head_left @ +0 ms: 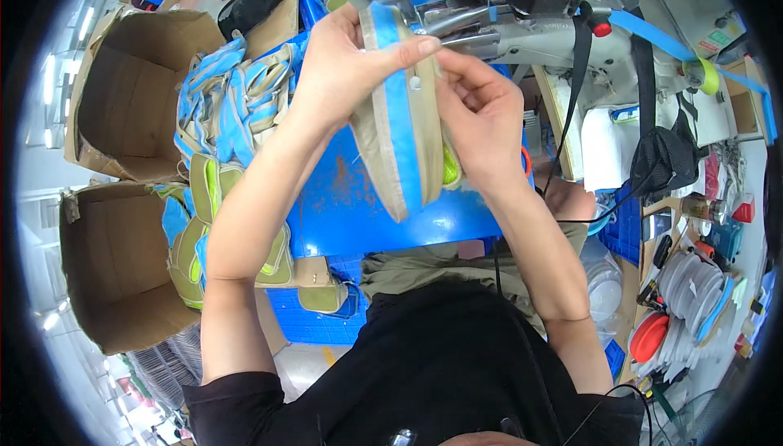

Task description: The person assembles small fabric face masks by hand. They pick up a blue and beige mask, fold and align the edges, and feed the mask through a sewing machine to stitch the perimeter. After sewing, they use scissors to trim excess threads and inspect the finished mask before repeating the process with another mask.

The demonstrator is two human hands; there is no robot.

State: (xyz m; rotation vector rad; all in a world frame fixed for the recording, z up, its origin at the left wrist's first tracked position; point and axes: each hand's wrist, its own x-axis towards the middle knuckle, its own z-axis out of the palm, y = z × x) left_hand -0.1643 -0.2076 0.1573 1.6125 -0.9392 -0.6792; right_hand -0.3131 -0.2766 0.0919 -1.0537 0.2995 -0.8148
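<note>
The left hand pinches the blue-striped tan cloth piece; the right hand pinches its far right edge, maybe for steadiness.

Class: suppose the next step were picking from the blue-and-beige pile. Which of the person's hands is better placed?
Probably the left hand: it is nearer the pile, while the right hand is at the right edge of the held piece. The left would first need to release it.
</note>
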